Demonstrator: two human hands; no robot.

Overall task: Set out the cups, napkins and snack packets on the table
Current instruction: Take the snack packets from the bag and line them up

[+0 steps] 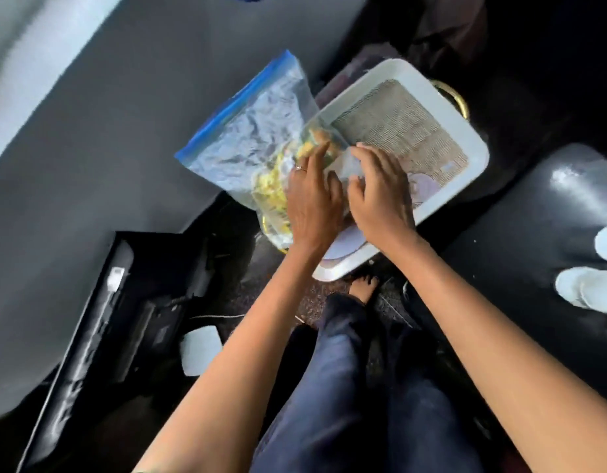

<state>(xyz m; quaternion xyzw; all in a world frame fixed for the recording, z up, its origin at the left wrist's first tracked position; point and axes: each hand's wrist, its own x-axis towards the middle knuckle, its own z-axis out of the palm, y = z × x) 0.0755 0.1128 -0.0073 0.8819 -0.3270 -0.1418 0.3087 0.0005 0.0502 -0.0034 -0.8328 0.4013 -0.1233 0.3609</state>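
Down at the bottom, dark trousers (356, 387) and a bare foot (363, 288) on the floor. Off to the right, white cups (583, 290) sit on the black bench (520, 254). Both arms reach forward: the left hand (312, 199) lies with straight fingers on a clear bag (247, 138) with a blue zip strip and yellow snacks inside. The right hand (380, 189) curls onto a small clear packet (346, 165) beside it. Behind them, a white tray (476, 145) tilts, the bag overlapping its near-left edge.
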